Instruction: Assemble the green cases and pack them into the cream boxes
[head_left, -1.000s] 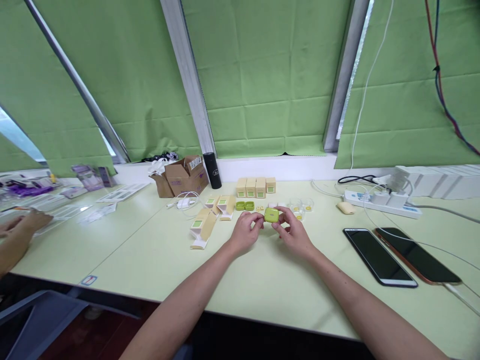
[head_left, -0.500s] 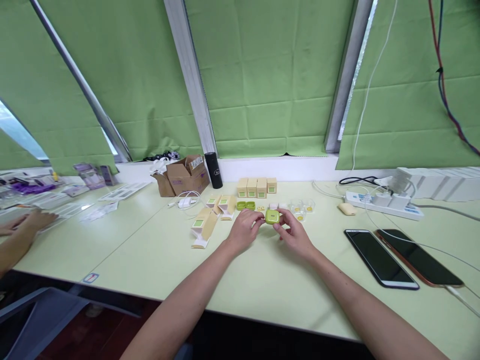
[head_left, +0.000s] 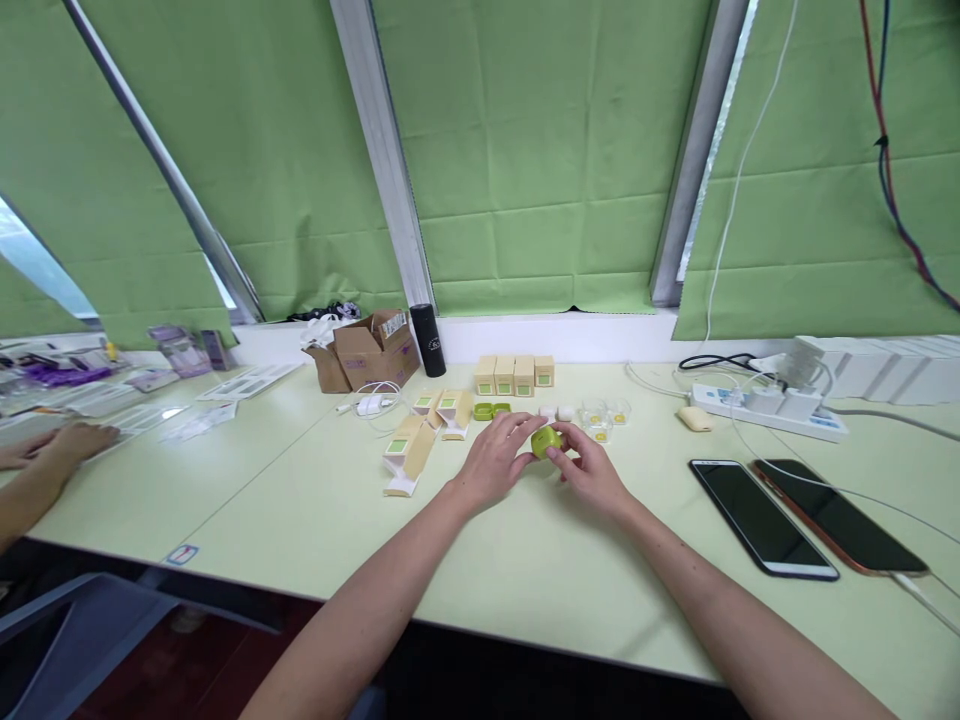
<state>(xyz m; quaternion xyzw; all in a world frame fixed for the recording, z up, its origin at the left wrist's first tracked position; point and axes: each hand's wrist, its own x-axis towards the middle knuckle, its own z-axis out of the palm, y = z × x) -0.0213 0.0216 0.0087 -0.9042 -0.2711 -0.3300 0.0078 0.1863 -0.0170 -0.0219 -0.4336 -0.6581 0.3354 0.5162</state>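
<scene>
A small lime-green case [head_left: 546,440] sits between both my hands just above the pale green table [head_left: 525,560]. My right hand [head_left: 592,468] pinches its right side. My left hand [head_left: 501,455] covers its left side, with the fingers reaching over the top. Right behind the hands lie two more green cases [head_left: 491,411], small clear cups with yellow pieces [head_left: 604,412] and a row of beige boxes [head_left: 514,375]. Opened beige boxes [head_left: 420,435] lie to the left of my left hand.
Two phones [head_left: 802,515] lie at the right, near a power strip [head_left: 769,405] with cables. A cardboard box [head_left: 367,352] and a black cylinder [head_left: 426,340] stand at the back. Another person's hands [head_left: 52,445] rest on the table at far left.
My left hand has slid further over the green case, which has tilted and is now partly covered. My right hand has stayed on its right side.
</scene>
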